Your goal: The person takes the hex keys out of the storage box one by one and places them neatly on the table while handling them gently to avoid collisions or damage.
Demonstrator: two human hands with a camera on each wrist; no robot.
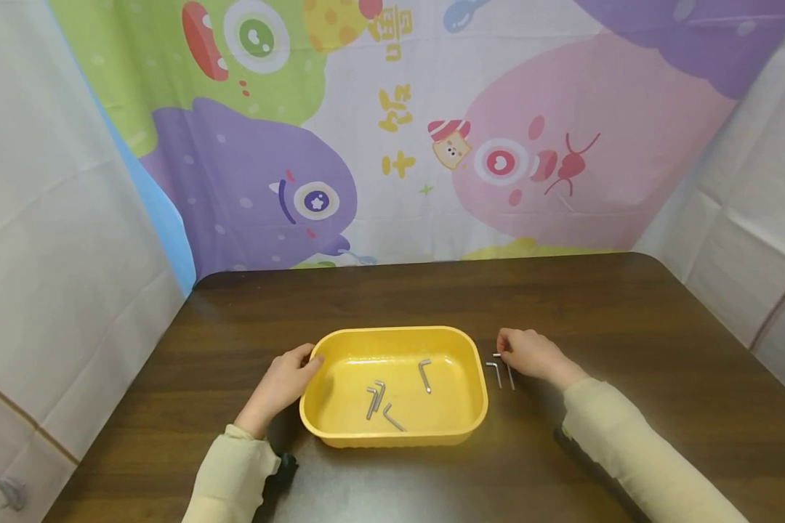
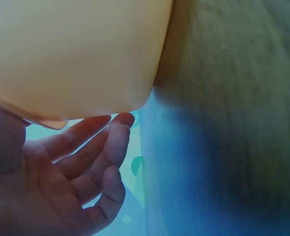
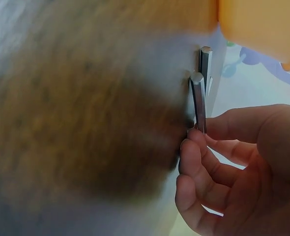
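Observation:
My left hand (image 1: 284, 376) holds the left rim of a yellow plastic tray (image 1: 399, 439), thumb over the edge and fingers against the outside wall in the left wrist view. Several silver hex keys lie loose in the tray, among them one hex key (image 1: 425, 378) toward the right and another (image 1: 395, 419) near the front. Just beyond the tray's right side, my right hand (image 1: 533, 354) pinches a hex key (image 3: 199, 101) between thumb and fingertips, low at the tabletop. A second hex key (image 1: 498, 374) lies on the table, between that hand and the tray.
The dark wooden table (image 1: 248, 305) extends on all sides of the tray. A cartoon-printed curtain (image 1: 392, 218) hangs along its back edge, with pale cloth walls (image 1: 59, 181) at left and right. Something dark (image 1: 288, 468) sits by the left sleeve.

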